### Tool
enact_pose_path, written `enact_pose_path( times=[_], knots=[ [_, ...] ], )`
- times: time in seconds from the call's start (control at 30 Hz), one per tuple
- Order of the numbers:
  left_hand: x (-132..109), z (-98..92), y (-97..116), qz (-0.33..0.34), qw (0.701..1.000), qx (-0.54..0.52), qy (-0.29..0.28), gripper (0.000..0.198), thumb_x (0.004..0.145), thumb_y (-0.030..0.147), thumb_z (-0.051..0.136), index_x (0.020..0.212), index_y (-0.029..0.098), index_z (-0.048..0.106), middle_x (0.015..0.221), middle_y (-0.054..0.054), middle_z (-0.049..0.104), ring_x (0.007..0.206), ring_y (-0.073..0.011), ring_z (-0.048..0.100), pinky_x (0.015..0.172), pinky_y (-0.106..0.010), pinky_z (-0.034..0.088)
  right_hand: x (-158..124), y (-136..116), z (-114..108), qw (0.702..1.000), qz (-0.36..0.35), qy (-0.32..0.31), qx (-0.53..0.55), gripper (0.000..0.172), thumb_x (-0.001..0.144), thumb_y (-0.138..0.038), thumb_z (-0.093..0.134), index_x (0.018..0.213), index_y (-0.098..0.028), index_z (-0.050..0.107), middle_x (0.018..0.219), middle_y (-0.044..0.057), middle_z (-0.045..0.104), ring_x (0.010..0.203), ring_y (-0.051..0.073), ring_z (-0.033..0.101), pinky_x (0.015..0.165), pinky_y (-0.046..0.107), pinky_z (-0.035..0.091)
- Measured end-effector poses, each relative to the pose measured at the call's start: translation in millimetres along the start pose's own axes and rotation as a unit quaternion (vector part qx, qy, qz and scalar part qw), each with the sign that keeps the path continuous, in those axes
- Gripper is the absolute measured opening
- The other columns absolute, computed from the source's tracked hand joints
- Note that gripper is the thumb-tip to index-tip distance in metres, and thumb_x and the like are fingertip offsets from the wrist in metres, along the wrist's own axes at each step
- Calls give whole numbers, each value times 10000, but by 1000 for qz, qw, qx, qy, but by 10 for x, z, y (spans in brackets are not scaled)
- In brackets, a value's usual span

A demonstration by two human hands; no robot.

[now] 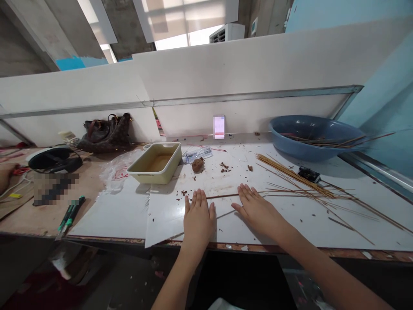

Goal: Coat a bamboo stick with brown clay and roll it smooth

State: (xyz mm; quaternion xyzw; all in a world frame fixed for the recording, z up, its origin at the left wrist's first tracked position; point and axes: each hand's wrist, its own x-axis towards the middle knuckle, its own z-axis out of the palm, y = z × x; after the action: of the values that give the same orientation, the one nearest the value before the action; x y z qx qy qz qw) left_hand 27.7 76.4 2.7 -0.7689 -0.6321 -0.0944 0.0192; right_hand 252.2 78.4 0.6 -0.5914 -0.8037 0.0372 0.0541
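My left hand (198, 217) lies palm down on the white board (174, 206), its fingers stretched out over the left part of a thin brown stick (222, 196). Flat on the right part of that stick is my right hand (254, 209), fingers extended and thumb apart. Between the two hands the stick shows, running nearly level. A brown lump (198, 165) sits behind my left hand, with small brown crumbs (224, 167) to its right. A bundle of thin tan sticks (290, 174) lies to the right of my right hand, with looser sticks fanned around it.
A yellow-green tub (156, 163) holds brownish liquid at the left. At the back right stands a blue basin (316, 137) with sticks. A phone (219, 127) leans on the white partition. Further left are a brown bag (106, 135), a plastic bag (121, 170) and green-black pliers (71, 215).
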Motion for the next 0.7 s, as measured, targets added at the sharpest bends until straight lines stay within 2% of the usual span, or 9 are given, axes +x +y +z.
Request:
enact_pose_path(
  times=[0.1, 0.3, 0.37, 0.57, 0.63, 0.7],
  knots=[
    [49, -41, 8, -4, 1000, -2, -15, 589, 1120, 309, 319, 1606, 17, 475, 1667, -213, 458, 1603, -308, 398, 1352, -586, 220, 60, -14, -26, 1000, 5, -2, 5, 876, 1123, -603, 215, 1627, 97, 367, 1692, 311, 349, 1613, 358, 346, 1348, 515, 262],
    [-325, 96, -38, 3, 1000, 7, 22, 586, 1110, 298, 328, 1650, 102, 442, 1689, -168, 440, 1602, -307, 401, 1329, -602, 275, -271, 7, 288, 999, 0, 50, -4, 907, 1100, -675, 223, 1666, 22, 349, 1718, 265, 331, 1618, 354, 344, 1326, 533, 326],
    [-287, 97, -42, 3, 1000, 3, 25, 589, 1111, 308, 323, 1658, 117, 434, 1682, -168, 455, 1600, -313, 404, 1331, -622, 252, -238, 26, 287, 999, -2, 52, -1, 901, 1100, -676, 222, 1674, 8, 342, 1712, 264, 349, 1613, 354, 355, 1328, 537, 319],
    [121, -62, -15, -16, 1000, -5, -12, 591, 1114, 352, 331, 1624, 95, 486, 1663, -204, 474, 1591, -343, 415, 1335, -663, 181, 69, 42, 67, 1000, 20, 15, -10, 908, 1108, -648, 194, 1639, 66, 375, 1704, 285, 350, 1620, 352, 337, 1344, 508, 276],
    [66, -70, -18, -15, 1000, 0, -15, 585, 1118, 353, 328, 1618, 96, 493, 1666, -197, 475, 1595, -330, 410, 1342, -646, 182, -6, 43, 90, 1000, 18, 17, -10, 918, 1104, -661, 197, 1639, 63, 377, 1710, 281, 340, 1620, 350, 339, 1345, 505, 277],
    [-103, -41, -26, -9, 1000, 12, -11, 582, 1121, 343, 322, 1628, 105, 481, 1671, -183, 473, 1602, -314, 400, 1349, -625, 188, -170, 52, 167, 1000, 7, 28, 0, 928, 1095, -686, 210, 1649, 40, 376, 1712, 272, 347, 1617, 352, 348, 1340, 521, 292]
  ],
)
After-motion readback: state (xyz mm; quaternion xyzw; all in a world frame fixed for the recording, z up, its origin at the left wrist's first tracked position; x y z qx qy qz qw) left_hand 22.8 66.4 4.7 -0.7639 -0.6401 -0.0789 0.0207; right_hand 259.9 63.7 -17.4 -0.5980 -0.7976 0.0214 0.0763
